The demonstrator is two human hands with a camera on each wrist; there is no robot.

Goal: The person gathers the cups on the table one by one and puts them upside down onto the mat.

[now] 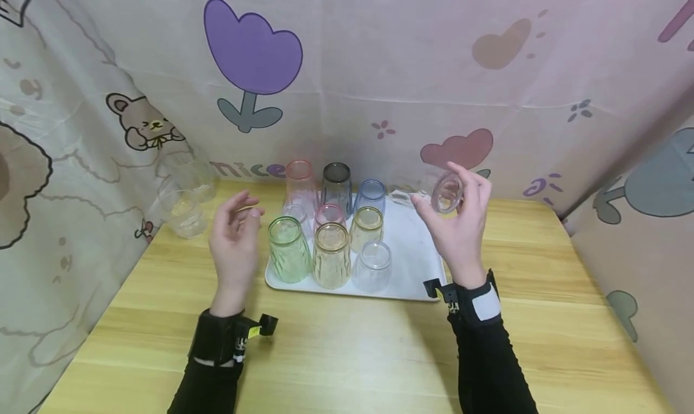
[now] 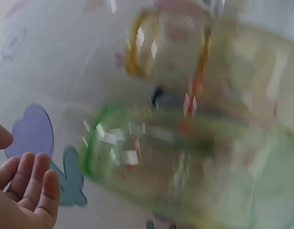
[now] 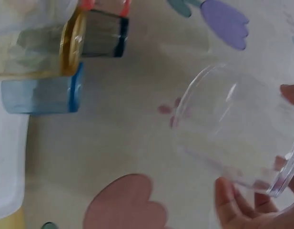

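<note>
My right hand [image 1: 461, 233] holds a clear glass [image 1: 447, 192] in the air above the right side of a white tray [image 1: 414, 251]. In the right wrist view, fingers and thumb grip the clear glass [image 3: 237, 129] near one end. My left hand [image 1: 234, 245] is raised left of the tray, fingers loosely bent, with nothing in it. Nearest to it stands a green glass [image 1: 291, 254]. Beside that are an amber glass [image 1: 332, 260] and another clear glass [image 1: 372, 269]. Behind them are a yellow glass [image 1: 367, 230] and a pink glass [image 1: 329, 214].
At the tray's back stand a red-rimmed glass [image 1: 300, 182], a grey glass [image 1: 337, 191] and a blue glass [image 1: 372, 194]. Two clear glasses, including a front one [image 1: 184, 212], stand at the table's left edge. A printed curtain [image 1: 352, 70] hangs behind the wooden table [image 1: 347, 354].
</note>
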